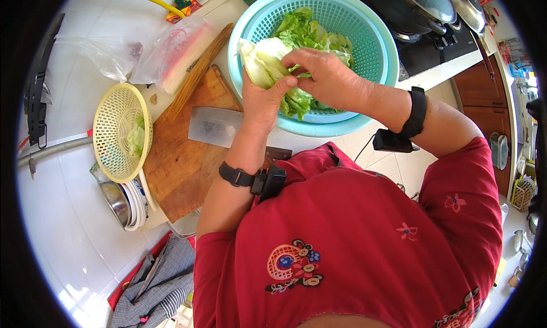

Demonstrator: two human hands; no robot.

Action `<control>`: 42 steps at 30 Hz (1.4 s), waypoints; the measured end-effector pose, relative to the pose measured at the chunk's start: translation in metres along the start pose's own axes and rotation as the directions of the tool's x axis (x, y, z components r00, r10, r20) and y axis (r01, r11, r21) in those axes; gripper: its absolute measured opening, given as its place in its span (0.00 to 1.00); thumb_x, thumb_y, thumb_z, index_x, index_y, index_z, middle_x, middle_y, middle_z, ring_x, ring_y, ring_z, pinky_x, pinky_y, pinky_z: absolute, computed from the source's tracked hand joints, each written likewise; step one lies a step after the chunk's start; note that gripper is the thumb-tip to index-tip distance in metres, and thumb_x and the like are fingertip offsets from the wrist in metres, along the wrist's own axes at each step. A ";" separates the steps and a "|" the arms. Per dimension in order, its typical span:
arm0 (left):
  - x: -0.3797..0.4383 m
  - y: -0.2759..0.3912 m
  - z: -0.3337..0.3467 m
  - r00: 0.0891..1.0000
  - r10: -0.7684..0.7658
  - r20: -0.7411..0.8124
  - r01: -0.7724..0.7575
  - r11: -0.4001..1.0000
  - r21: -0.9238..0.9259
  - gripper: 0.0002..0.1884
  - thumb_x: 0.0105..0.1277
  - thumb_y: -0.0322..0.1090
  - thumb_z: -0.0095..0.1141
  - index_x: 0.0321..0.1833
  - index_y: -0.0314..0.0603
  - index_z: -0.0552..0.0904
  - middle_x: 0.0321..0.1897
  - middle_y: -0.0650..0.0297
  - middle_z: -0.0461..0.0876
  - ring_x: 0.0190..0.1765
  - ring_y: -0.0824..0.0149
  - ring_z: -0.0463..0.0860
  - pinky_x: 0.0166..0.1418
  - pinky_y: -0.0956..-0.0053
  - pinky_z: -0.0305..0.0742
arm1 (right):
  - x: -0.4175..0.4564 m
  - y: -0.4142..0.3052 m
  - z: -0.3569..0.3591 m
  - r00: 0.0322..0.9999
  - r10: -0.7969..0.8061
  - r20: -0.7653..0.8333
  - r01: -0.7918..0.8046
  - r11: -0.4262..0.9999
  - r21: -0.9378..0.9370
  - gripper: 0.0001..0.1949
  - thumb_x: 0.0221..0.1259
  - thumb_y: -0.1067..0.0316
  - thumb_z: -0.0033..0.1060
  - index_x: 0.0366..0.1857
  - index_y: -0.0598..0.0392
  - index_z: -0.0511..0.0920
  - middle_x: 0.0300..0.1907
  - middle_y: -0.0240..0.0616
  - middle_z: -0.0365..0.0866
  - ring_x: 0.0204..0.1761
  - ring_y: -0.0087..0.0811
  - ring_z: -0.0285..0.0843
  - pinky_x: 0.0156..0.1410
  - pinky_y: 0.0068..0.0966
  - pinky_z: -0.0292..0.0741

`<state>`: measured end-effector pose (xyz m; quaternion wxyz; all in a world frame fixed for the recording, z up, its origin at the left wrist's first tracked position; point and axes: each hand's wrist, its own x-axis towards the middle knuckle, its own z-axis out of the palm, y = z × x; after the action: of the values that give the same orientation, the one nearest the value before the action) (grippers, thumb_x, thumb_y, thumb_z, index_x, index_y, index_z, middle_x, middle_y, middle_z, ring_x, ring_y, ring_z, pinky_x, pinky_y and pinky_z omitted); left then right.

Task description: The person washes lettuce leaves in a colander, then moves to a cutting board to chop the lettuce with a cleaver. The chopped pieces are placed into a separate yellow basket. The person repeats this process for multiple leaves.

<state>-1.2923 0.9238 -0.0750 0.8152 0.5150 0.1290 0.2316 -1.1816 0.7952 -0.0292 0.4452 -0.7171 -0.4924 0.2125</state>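
Over the near left part of a turquoise plastic colander (367,33), my left hand (263,101) grips a pale green head of leafy lettuce (267,57). My right hand (327,74) is at the lettuce from the other side, its fingers curled against the leaves; what lies between its fingertips is partly hidden. Loose lettuce leaves (314,33) lie in the colander, which sits inside a light turquoise basin (391,59). Left of it, a cleaver (213,125) rests flat on a wooden cutting board (179,157), partly behind my left forearm.
A yellow plastic colander (100,136) with some lettuce stands left of the board, above stacked plates (136,204) and a metal bowl (115,204). Dry noodles (201,71) and plastic bags (171,50) lie beyond the board. A dark pot (410,7) stands on the gas stove (453,50) at right.
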 end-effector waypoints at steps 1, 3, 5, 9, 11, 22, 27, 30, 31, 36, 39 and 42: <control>-0.001 0.001 0.000 1.000 0.000 0.000 0.000 1.000 -0.005 0.34 0.56 0.21 0.72 0.64 0.38 0.69 0.53 0.61 0.80 0.54 0.66 0.81 0.59 0.70 0.79 | -0.003 0.003 0.004 0.999 -0.047 0.008 0.047 0.999 -0.002 0.13 0.62 0.73 0.61 0.50 0.56 0.78 0.45 0.51 0.83 0.50 0.48 0.82 0.56 0.37 0.78; -0.004 0.000 -0.006 0.999 -0.019 -0.038 0.021 0.999 0.040 0.32 0.57 0.18 0.69 0.64 0.37 0.70 0.53 0.61 0.81 0.53 0.67 0.82 0.58 0.71 0.79 | -0.003 0.005 0.004 0.994 -0.094 0.060 0.091 0.995 0.047 0.13 0.61 0.74 0.61 0.50 0.57 0.80 0.46 0.50 0.82 0.51 0.47 0.82 0.57 0.37 0.78; -0.008 0.002 -0.009 0.995 0.003 -0.098 0.005 0.997 0.083 0.31 0.58 0.17 0.68 0.64 0.37 0.71 0.53 0.61 0.82 0.53 0.68 0.82 0.58 0.72 0.79 | 0.000 0.008 -0.003 0.984 -0.098 0.151 0.076 0.986 0.149 0.13 0.61 0.74 0.60 0.50 0.57 0.80 0.47 0.48 0.82 0.52 0.46 0.81 0.57 0.36 0.78; -0.013 0.002 -0.014 0.969 0.084 -0.234 -0.050 0.988 0.146 0.28 0.59 0.17 0.66 0.63 0.37 0.73 0.53 0.62 0.82 0.52 0.71 0.82 0.58 0.74 0.78 | 0.024 0.048 -0.037 0.937 0.223 0.269 -0.154 0.955 -0.254 0.19 0.59 0.76 0.63 0.56 0.57 0.79 0.59 0.43 0.77 0.59 0.42 0.78 0.64 0.34 0.75; -0.011 0.006 -0.015 0.944 0.127 -0.306 -0.069 0.979 0.192 0.27 0.60 0.18 0.66 0.63 0.37 0.73 0.53 0.62 0.82 0.52 0.72 0.81 0.57 0.75 0.77 | 0.026 0.067 -0.045 0.932 0.224 0.284 -0.048 0.855 -0.517 0.21 0.58 0.75 0.64 0.58 0.55 0.77 0.62 0.44 0.74 0.62 0.44 0.76 0.65 0.37 0.74; -0.011 0.011 -0.011 0.901 0.253 -0.353 -0.183 0.958 0.220 0.24 0.61 0.17 0.64 0.60 0.36 0.74 0.51 0.63 0.82 0.48 0.73 0.81 0.51 0.78 0.77 | 0.031 0.121 -0.046 0.935 0.291 0.202 -0.117 0.791 -0.601 0.24 0.55 0.76 0.62 0.59 0.54 0.76 0.43 0.45 0.82 0.52 0.47 0.82 0.57 0.40 0.77; -0.011 0.012 -0.012 0.891 0.263 -0.369 -0.199 0.959 0.202 0.23 0.61 0.18 0.65 0.59 0.36 0.76 0.50 0.63 0.82 0.47 0.74 0.81 0.50 0.79 0.77 | 0.032 0.074 -0.092 0.929 0.306 0.207 -0.220 0.908 -0.356 0.21 0.57 0.66 0.63 0.56 0.50 0.78 0.39 0.43 0.84 0.44 0.42 0.83 0.51 0.35 0.77; -0.011 0.013 -0.011 0.901 0.250 -0.355 -0.169 0.955 0.243 0.20 0.61 0.19 0.66 0.57 0.35 0.79 0.48 0.64 0.84 0.47 0.74 0.82 0.51 0.78 0.77 | 0.022 0.089 -0.096 0.956 0.268 0.122 -0.208 0.907 -0.367 0.17 0.61 0.70 0.63 0.55 0.55 0.78 0.39 0.32 0.81 0.40 0.22 0.76 0.49 0.23 0.74; -0.012 0.014 -0.011 0.909 0.250 -0.333 -0.166 0.951 0.261 0.20 0.61 0.20 0.66 0.57 0.35 0.79 0.48 0.64 0.84 0.46 0.74 0.82 0.51 0.78 0.77 | 0.020 0.091 -0.097 0.964 0.252 0.087 -0.191 0.879 -0.438 0.18 0.62 0.70 0.63 0.56 0.55 0.78 0.39 0.32 0.81 0.41 0.22 0.77 0.50 0.23 0.75; -0.014 0.017 -0.004 0.950 0.194 -0.243 -0.120 0.950 0.289 0.18 0.62 0.23 0.67 0.55 0.34 0.81 0.46 0.64 0.85 0.45 0.75 0.82 0.52 0.77 0.78 | 0.022 0.074 -0.102 0.958 0.276 0.084 -0.268 0.959 -0.093 0.17 0.66 0.72 0.59 0.58 0.54 0.79 0.44 0.32 0.82 0.45 0.22 0.78 0.54 0.22 0.76; -0.016 0.021 0.004 0.976 0.171 -0.134 -0.132 0.958 0.255 0.18 0.61 0.24 0.68 0.55 0.33 0.81 0.46 0.64 0.86 0.45 0.75 0.82 0.52 0.77 0.78 | 0.021 0.055 -0.103 0.974 0.195 0.113 -0.180 0.975 -0.130 0.16 0.64 0.68 0.60 0.56 0.56 0.80 0.45 0.35 0.83 0.46 0.23 0.79 0.55 0.24 0.76; -0.015 0.020 0.006 0.999 0.050 -0.018 -0.041 0.942 0.332 0.26 0.60 0.24 0.68 0.62 0.36 0.76 0.48 0.65 0.84 0.48 0.75 0.81 0.53 0.78 0.78 | 0.023 0.022 -0.097 0.972 0.171 0.161 -0.124 0.956 -0.265 0.18 0.61 0.62 0.62 0.53 0.58 0.81 0.43 0.36 0.83 0.44 0.24 0.79 0.54 0.25 0.76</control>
<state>-1.3070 0.9188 -0.0546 0.7096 0.6447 0.1648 0.2319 -1.0882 0.7714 0.0053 0.2859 -0.7805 -0.4990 0.2451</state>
